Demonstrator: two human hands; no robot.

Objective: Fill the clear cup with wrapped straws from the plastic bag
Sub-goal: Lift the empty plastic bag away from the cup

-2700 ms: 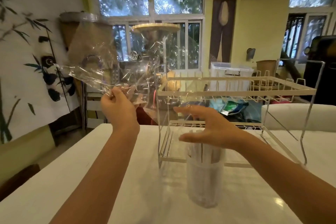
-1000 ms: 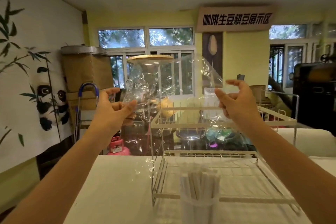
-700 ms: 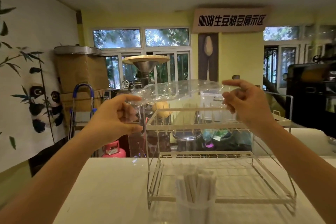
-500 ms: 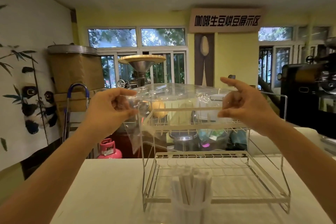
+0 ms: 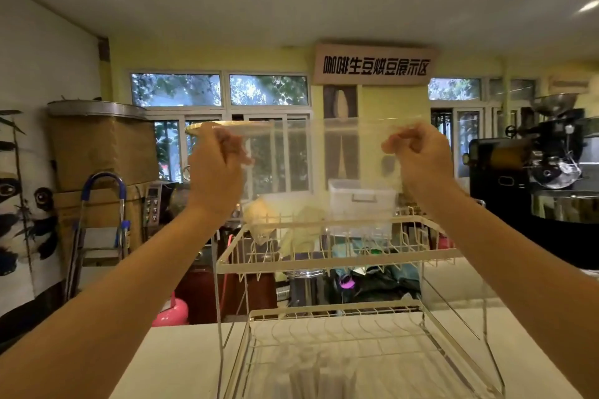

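Observation:
I hold the clear plastic bag (image 5: pixel 317 165) stretched out flat at head height above the rack. My left hand (image 5: pixel 215 168) pinches its left upper edge and my right hand (image 5: pixel 418 159) pinches its right upper edge. The bag hangs down as a see-through sheet between them, with no straws visible in it. At the bottom edge of the view the tops of the white wrapped straws (image 5: pixel 311 379) poke up, blurred. The clear cup that holds them is cut off below the frame.
A white two-tier wire dish rack (image 5: pixel 327 262) stands on the white table (image 5: pixel 181 363) right behind the straws. Beyond the table are a pink gas cylinder (image 5: pixel 171 314), a step ladder (image 5: pixel 100 230) and a black coffee roaster (image 5: pixel 531 181).
Both hands have risen with the bag and pulled it taut into a flat hanging sheet. The view has tilted upward, so the cup has dropped out of the frame.

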